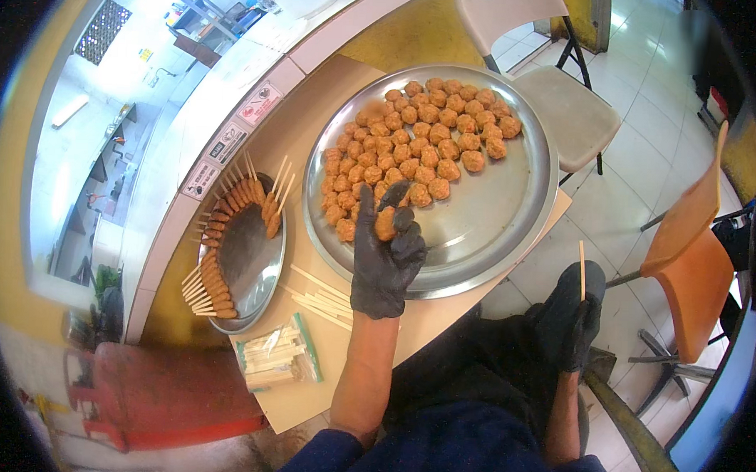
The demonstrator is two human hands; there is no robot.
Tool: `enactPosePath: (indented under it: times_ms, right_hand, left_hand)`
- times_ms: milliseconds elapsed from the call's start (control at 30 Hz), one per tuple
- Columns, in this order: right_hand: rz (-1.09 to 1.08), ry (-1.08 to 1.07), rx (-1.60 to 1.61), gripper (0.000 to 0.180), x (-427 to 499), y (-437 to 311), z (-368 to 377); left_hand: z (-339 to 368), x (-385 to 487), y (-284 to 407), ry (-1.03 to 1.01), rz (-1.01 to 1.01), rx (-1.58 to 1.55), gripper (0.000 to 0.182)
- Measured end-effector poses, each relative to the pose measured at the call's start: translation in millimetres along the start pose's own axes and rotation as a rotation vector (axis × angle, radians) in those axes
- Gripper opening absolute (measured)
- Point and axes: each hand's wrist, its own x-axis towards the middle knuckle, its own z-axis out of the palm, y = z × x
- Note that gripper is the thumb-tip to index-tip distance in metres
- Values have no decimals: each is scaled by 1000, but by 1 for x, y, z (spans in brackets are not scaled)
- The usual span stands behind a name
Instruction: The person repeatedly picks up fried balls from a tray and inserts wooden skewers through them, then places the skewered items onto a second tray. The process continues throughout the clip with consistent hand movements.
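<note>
My left hand [386, 261], in a black glove, grips a reddish-brown meatball [385, 224] between its fingers. It is over the near left part of a large round metal tray [478, 239]. Many more meatballs [428, 131] cover the tray's far and left side. Off the table to the right, my gloved right hand [581, 330] holds a flat wooden stick [581, 271] pointing upward. Loose sticks [319, 302] lie beside my left wrist. To the left, a smaller metal tray [246, 256] bears skewered meat pieces [217, 280] around its rim, sticks pointing outward.
A clear plastic bag of sticks [280, 357] lies on the tan tabletop [297, 402]. Past the table is a tiled counter ledge [251, 107]. A beige folding chair [563, 111] stands behind the tray, an orange chair [689, 272] to the right, and a red chair [166, 391] at lower left.
</note>
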Motion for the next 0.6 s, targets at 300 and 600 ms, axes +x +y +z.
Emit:
enactPosePath:
  times_ms: [300,600]
  right_hand:
    - [-48,-30,71,36,5,34,-6]
    - [-168,58,-36,37,13,49,1]
  left_hand:
    - [-47,15,-5,-205,-25,-49,25]
    - [-10,8,-14,430,105,35,37]
